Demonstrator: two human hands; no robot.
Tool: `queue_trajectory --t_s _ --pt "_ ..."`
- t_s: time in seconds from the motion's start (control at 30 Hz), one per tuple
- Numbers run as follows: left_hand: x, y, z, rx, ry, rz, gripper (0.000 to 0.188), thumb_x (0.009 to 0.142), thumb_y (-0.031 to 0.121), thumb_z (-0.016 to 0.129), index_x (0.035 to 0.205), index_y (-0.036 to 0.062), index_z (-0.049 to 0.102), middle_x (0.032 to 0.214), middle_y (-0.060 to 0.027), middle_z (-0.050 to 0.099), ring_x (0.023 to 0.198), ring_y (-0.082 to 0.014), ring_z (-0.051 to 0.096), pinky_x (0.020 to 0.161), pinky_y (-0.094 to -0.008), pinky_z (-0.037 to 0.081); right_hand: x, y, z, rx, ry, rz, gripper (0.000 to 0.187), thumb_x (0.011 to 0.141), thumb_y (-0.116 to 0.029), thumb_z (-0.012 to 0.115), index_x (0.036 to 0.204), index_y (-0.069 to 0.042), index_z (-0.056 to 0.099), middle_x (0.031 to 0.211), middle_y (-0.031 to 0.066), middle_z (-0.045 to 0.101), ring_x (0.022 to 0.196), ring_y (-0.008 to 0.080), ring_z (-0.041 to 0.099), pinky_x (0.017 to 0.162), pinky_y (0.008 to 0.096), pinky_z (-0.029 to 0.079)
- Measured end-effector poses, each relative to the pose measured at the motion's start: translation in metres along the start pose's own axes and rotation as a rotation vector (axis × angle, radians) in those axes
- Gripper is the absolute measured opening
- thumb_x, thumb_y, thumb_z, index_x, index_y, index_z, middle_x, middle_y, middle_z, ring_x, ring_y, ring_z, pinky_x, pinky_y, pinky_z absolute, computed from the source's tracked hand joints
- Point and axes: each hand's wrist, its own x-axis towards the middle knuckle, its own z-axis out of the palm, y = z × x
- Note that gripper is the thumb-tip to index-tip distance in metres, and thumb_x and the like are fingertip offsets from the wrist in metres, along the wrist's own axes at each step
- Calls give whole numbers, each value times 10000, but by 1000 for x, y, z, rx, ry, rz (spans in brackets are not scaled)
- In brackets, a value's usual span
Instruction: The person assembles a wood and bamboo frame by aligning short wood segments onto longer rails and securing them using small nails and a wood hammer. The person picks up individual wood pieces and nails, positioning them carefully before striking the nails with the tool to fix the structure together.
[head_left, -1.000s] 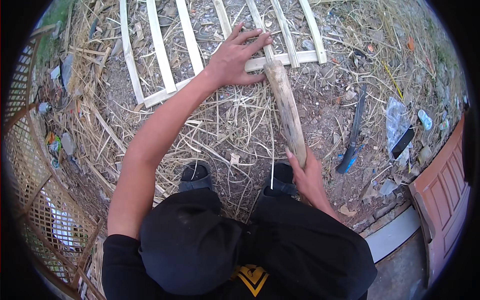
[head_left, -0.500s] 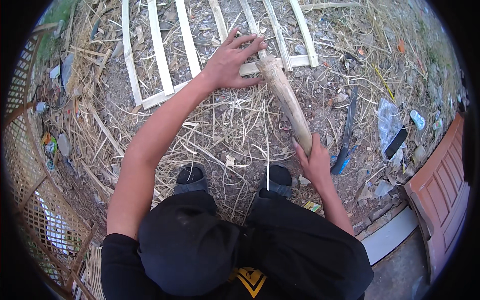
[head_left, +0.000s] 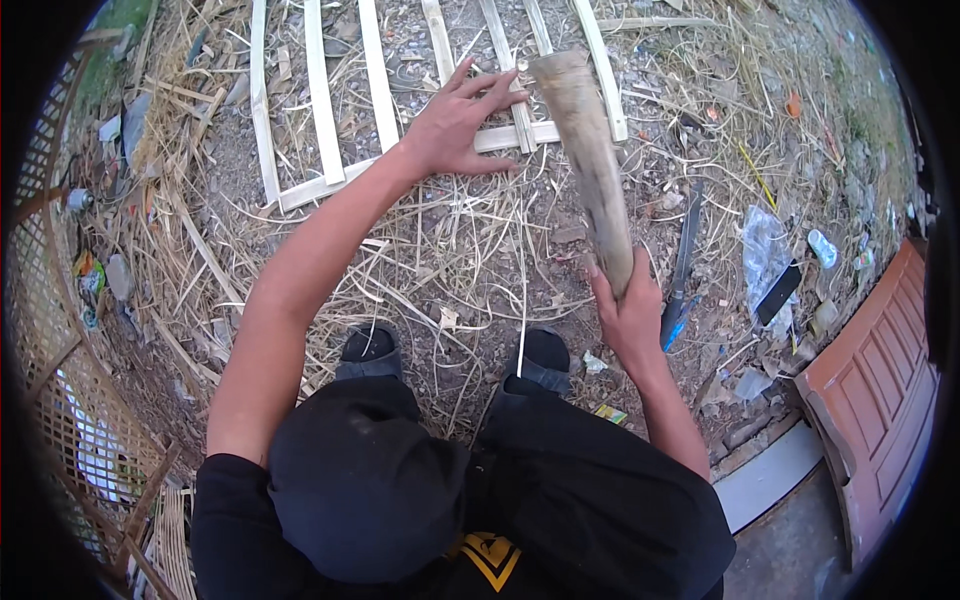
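My right hand (head_left: 630,310) is wrapped round the narrow end of a thick wooden club (head_left: 590,165). The club's blunt, wide end points up and away, over the right part of a frame of pale wooden slats. My left hand (head_left: 462,125) has its fingers spread, with the fingertips at one upright slat (head_left: 508,60) and the thumb below the pale cross strip (head_left: 490,138). That slat's lower end lies across the strip just right of my fingers. More upright slats (head_left: 320,95) stand side by side to the left and right of it.
A long dark-bladed knife (head_left: 685,255) lies on the ground right of the club. Further right are a clear plastic bag (head_left: 765,245), a black phone-like slab (head_left: 778,295) and a brown panelled board (head_left: 880,370). Woven lattice (head_left: 60,380) stands at left. Thin shavings (head_left: 440,230) litter the soil.
The club's wide end has swung up and to the right, away from the cross strip. My left hand stays nearly in place at the slat.
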Motion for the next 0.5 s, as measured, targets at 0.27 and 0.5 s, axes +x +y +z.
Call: queue_trajectory --t_s 0.27,0.5 --pt "4 0 4 43 -42 -27 983 678 521 819 1529 174 473 1525 -86 529 1431 -292 465 1286 -573 148 -33 32 1 -129 -173 19 441 953 -350 721 1142 -19 500 844 310 674 768 494 695 616 528 542" --pt "4 4 3 -22 4 -42 954 725 537 812 1539 188 459 1534 -70 520 1427 -278 471 1286 -568 165 -7 48 -15 -282 -210 -23 421 963 -375 697 1063 -30 476 790 286 678 742 483 689 616 550 540"
